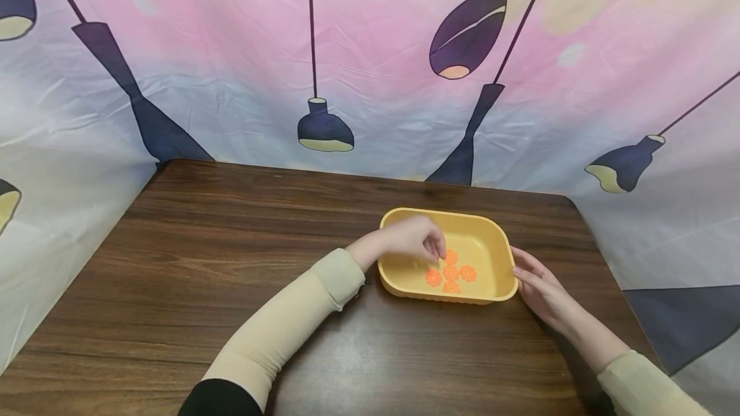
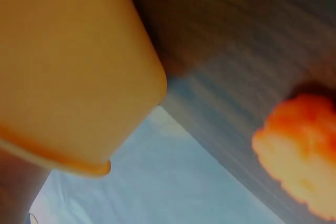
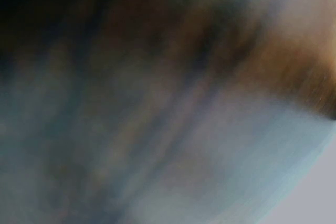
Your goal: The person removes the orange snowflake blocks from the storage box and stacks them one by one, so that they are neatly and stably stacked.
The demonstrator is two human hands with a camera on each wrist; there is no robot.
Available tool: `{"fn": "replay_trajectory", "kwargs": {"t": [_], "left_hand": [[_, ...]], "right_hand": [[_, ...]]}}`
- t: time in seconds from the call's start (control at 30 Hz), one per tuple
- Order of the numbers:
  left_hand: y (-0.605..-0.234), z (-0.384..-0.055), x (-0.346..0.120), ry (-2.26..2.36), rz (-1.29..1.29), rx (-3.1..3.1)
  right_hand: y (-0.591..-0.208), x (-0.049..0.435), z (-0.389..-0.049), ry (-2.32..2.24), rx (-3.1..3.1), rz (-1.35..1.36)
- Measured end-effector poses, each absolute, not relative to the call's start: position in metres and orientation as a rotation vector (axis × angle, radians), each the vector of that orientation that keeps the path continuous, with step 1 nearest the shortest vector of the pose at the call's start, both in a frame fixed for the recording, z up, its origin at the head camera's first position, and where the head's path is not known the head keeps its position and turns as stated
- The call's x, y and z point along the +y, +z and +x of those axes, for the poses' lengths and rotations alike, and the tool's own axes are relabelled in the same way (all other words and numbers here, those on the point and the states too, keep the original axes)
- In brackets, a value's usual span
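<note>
In the head view, several orange scalloped pieces [image 1: 451,273], like little flowers or fruit slices, lie grouped like a cross on the floor of a yellow basin [image 1: 488,222]. My left hand [image 1: 415,238], slightly blurred, reaches over the basin's left side. Its fingers curl downward, tips right at the uppermost piece; I cannot tell whether they pinch it. Against the basin's right end, my right hand [image 1: 540,287] holds the rim with thumb and fingers. The left wrist view has a yellow basin wall [image 2: 79,66] and a large blurred orange piece [image 2: 299,156], without fingers.
The basin stands on a dark wooden table [image 1: 243,236], toward its right half. Behind the table hangs a pastel cloth [image 1: 376,50] printed with dark lamps. The right wrist view is too blurred to make out separate things.
</note>
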State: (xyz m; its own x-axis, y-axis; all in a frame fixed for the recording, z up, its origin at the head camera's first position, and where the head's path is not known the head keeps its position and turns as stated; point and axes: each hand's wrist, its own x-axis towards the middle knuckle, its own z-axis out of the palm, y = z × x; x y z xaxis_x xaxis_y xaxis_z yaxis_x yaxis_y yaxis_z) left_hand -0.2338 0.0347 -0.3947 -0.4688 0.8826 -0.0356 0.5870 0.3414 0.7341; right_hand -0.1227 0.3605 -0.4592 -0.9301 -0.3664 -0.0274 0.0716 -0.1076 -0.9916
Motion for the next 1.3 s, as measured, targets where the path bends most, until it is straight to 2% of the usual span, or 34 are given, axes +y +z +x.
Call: {"fn": "replay_trajectory", "kwargs": {"t": [0.3, 1.3], "left_hand": [[-0.403, -0.23, 0.044, 0.891, 1.235, 2.164], [-0.415, -0.221, 0.049, 0.659, 1.326, 2.235]], "right_hand": [[-0.461, 0.361, -0.123, -2.106, 1.889, -0.32], [-0.458, 0.359, -0.122, -2.092, 1.916, -0.258]]}}
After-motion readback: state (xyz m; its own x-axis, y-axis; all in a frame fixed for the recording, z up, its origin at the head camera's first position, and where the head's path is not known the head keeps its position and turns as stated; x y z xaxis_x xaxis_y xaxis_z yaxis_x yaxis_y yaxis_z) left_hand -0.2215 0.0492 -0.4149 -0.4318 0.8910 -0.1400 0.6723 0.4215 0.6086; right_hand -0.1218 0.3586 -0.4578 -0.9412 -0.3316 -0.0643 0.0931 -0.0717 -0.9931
